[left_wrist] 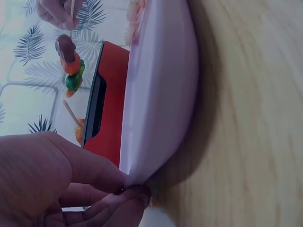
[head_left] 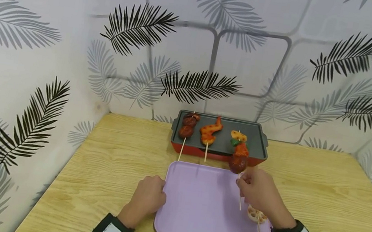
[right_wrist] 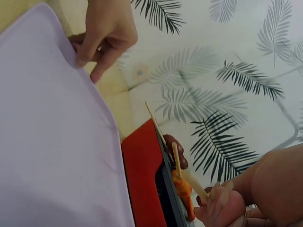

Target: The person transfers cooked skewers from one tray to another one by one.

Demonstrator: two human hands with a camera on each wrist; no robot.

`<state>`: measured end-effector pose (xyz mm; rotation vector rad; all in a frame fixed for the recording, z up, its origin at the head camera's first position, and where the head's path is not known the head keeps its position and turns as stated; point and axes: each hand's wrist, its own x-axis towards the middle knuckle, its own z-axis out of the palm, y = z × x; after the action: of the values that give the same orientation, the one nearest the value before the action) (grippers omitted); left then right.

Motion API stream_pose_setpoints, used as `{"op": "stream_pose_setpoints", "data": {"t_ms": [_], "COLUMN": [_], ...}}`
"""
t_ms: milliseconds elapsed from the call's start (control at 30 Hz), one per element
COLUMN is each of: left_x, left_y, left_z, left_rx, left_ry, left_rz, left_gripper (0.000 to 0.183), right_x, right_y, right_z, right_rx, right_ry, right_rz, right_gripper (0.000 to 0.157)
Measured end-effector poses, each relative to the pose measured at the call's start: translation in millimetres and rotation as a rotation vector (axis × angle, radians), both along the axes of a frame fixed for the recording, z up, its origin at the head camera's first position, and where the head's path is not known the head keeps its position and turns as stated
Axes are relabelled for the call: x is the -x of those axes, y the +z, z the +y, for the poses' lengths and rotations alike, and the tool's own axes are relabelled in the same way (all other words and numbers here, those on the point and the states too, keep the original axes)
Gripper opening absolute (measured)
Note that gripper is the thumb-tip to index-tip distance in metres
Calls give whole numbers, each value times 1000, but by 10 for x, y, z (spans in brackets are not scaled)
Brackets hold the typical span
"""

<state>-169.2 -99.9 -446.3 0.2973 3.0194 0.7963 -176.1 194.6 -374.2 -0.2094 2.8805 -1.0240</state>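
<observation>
The person's left hand (head_left: 147, 194) is pinching the left rim of a lavender tray (head_left: 202, 205), the thumb lying over the edge and the fingers tucking in below. The tray is lying on the wood-grained table (head_left: 125, 143), just in front of a grill (head_left: 224, 137) with a dark plate and a red body. The right hand (head_left: 261, 190) is gripping the thin stick of a mixed skewer (head_left: 238, 161) between thumb and fingers — its brown ball is sitting nearest the hand, with orange-red, green and yellow pieces following toward the tip. That skewer is being held up over the right part of the grill, and in the left wrist view it is showing apart from the plate.

Two more skewers are resting on the grill: a brown skewer (head_left: 187, 128) at the left and a wing-shaped skewer (head_left: 209, 134) beside it, both sticks pointing toward the tray. A pale lotus slice (head_left: 257, 214) on its own stick is lying at the tray's right side — partly under the right forearm. Both wrists are wearing black straps, and a leaf-patterned wall (head_left: 249, 69) is standing behind the grill.
</observation>
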Motion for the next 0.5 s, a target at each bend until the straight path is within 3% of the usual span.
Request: {"op": "stream_pose_setpoints", "data": {"t_ms": [300,500], "left_x": [6,-15], "left_y": [43,17], "left_z": [-3,0], "left_rx": [-4,-14], "left_ry": [-2,-6], "left_rz": [-14,-23], "left_gripper": [22,25], "right_x": [-364,-624], "right_y": [-59,-174], "right_z": [-15,16], "right_rx": [33,68], "right_ry": [-17,-38], "right_rz": [11,-51], "right_gripper": [24,22]}}
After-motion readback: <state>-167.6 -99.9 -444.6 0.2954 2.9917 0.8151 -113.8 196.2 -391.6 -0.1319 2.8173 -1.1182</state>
